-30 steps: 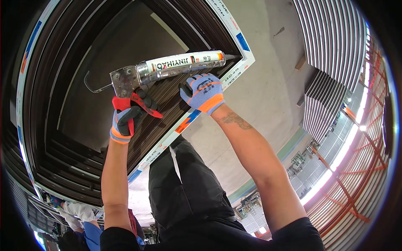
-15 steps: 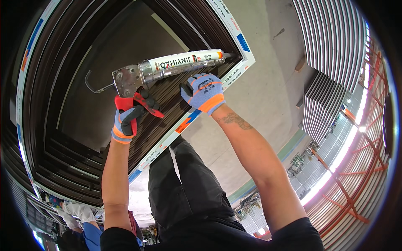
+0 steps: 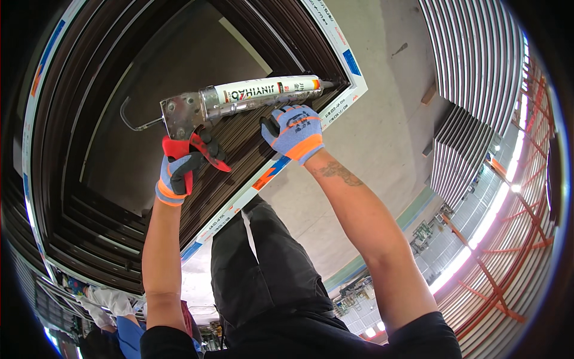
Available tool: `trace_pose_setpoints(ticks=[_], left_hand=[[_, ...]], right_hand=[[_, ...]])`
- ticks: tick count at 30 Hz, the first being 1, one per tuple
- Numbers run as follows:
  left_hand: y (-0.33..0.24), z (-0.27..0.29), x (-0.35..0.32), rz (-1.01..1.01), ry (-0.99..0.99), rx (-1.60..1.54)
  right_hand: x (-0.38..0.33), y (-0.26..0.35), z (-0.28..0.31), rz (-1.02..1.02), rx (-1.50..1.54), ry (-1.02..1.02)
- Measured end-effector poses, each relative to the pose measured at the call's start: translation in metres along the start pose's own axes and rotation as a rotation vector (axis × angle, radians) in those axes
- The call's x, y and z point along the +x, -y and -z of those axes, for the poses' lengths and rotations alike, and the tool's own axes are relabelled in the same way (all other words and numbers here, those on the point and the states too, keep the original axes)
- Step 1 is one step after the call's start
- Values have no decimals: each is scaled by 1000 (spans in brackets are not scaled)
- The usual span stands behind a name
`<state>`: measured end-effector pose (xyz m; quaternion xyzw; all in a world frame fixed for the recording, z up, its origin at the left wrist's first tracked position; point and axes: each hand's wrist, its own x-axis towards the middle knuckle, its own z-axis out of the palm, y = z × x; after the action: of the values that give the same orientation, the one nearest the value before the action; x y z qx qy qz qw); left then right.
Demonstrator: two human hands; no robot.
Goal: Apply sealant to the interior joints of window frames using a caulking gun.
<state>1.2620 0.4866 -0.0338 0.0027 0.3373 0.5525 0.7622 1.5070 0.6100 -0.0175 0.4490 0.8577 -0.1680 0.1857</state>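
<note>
My left hand [image 3: 173, 176], in a blue and orange glove with black palm, is closed around the red handle and trigger [image 3: 191, 151] of a metal caulking gun [image 3: 182, 113]. A white sealant cartridge [image 3: 257, 90] lies in its barrel. The nozzle [image 3: 327, 85] points right, at the inner corner of a dark brown frame [image 3: 239, 136] in a stack. My right hand [image 3: 296, 131], gloved alike, rests on the frame's near side just below the barrel. Its fingers are curled together; their undersides are hidden. The gun's hooked rod [image 3: 130, 116] sticks out at the left.
White protective film [image 3: 344, 102] with printing edges the frame stack. Long ribbed profiles [image 3: 472, 54] are piled on the floor at the right, with wooden blocks [image 3: 429, 94] beside them. At the lower left another person's white-gloved hand [image 3: 110, 299] shows near more frames.
The gun's front end and my right hand have shifted slightly right and downward. My left forearm has moved a little left. Both hands keep their poses.
</note>
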Motion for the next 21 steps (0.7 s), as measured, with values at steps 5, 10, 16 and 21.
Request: trace_pose_setpoints(ticks=[5, 10, 16, 21], left_hand=[[-10, 0, 2, 39, -4, 43], [-7, 7, -1, 38, -94, -50], [-7, 25, -23, -56, -132, -181], [-5, 33, -21, -44, -144, -42]], right_hand=[[-1, -1, 2, -8, -27, 21], [3, -1, 12, -37, -29, 206], [3, 4, 13, -26, -9, 79], [0, 6, 10, 8, -15, -23]])
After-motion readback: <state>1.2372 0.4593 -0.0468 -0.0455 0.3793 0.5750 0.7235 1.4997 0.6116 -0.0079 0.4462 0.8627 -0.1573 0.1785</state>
